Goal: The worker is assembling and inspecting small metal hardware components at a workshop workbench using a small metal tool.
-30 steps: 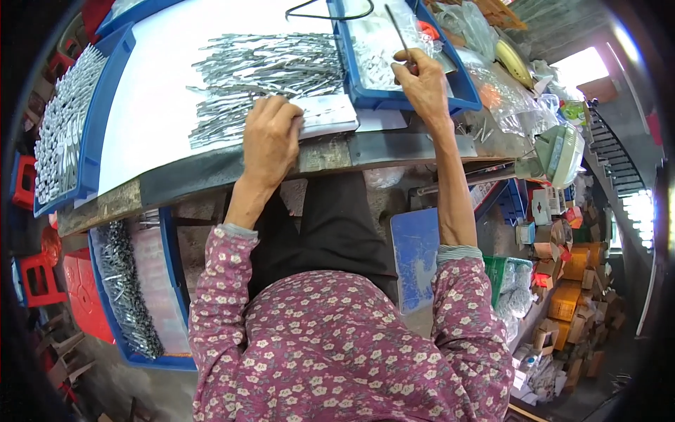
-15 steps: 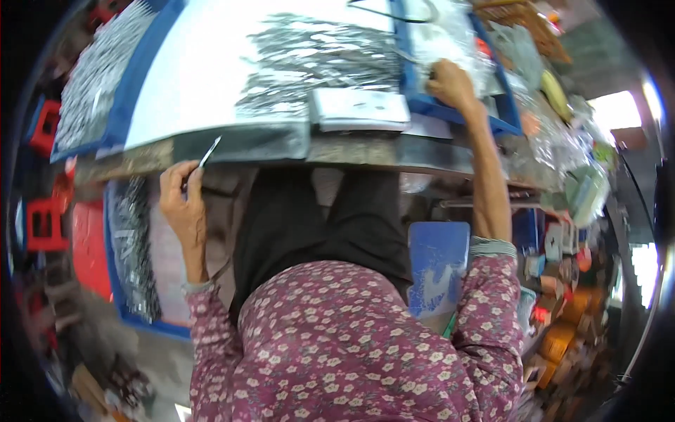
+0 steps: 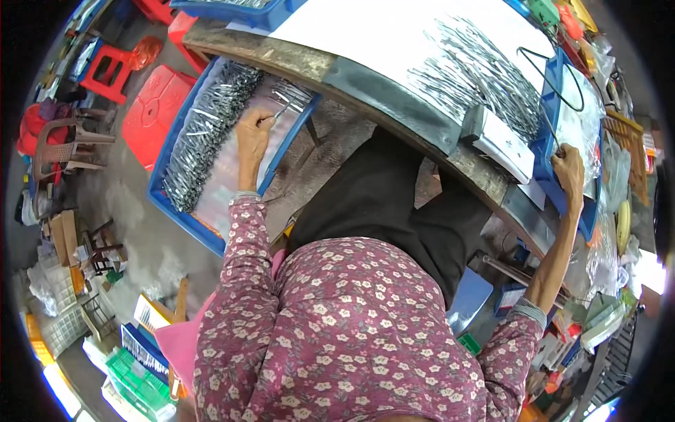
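Observation:
My left hand [image 3: 253, 135] pinches a slim silvery metal piece [image 3: 283, 110] over a blue tray [image 3: 156, 176] low on the left. Inside that tray lie a long, dense row of similar metal pieces [image 3: 211, 133] and a smaller group [image 3: 292, 93] close to my fingertips. At the right end of the table my right hand [image 3: 569, 172] is closed around a thin, dark rod-like tool [image 3: 554, 130], mostly hidden in the fist. It rests by the edge of another blue tray [image 3: 545, 158] with clear plastic in it.
Many loose metal pieces [image 3: 485, 77] lie on the white table top [image 3: 365, 35], beside a small white-topped block [image 3: 500, 144]. A black cord [image 3: 562, 95] loops over the right tray. Red stools [image 3: 151, 116] stand to the left. The table's worn front edge [image 3: 281, 60] runs above my lap.
My view has turned to the left. The left hand has carried the metal piece from the table's front edge to above the lower blue tray. My right hand stays by the right tray.

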### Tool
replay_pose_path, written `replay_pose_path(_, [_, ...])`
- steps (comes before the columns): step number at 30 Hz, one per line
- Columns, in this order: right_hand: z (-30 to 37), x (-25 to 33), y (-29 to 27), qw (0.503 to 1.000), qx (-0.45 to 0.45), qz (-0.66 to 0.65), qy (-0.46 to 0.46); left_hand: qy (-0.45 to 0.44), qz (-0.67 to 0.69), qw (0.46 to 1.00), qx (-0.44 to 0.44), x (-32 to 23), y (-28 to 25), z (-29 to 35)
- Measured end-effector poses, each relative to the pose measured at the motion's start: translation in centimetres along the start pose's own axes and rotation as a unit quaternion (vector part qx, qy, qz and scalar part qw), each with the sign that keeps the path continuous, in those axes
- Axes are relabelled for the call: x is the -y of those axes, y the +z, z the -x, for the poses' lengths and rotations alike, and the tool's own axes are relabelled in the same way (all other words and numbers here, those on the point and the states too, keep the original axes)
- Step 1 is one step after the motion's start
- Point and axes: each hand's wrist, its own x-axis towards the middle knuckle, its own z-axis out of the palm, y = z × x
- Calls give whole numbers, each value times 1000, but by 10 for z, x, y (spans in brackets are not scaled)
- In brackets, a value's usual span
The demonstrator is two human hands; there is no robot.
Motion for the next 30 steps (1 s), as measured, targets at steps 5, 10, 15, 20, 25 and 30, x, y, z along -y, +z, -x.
replay_pose_path(5, [14, 5, -10, 999, -26, -3, -36, -117, 18, 993, -7, 54, 23, -6])
replay_pose_path(10, [26, 2, -15, 993, -95, -10, -63, -199, 8, 980, -11, 63, 39, -24])
replay_pose_path(15, [33, 1, -16, 988, -143, -36, -45, -217, 50, 975, -11, 43, 50, -36])
replay_pose_path(20, [37, -3, -13, 977, -160, -138, -33, -233, -11, 970, -60, 25, 68, -45])
replay_pose_path(25, [37, -1, -11, 943, -180, -275, -41, -112, -123, 969, -181, 50, 80, -50])
replay_pose_path(30, [58, 33, -25, 863, -143, -481, 55, -182, 213, 957, -76, -28, 53, -30])
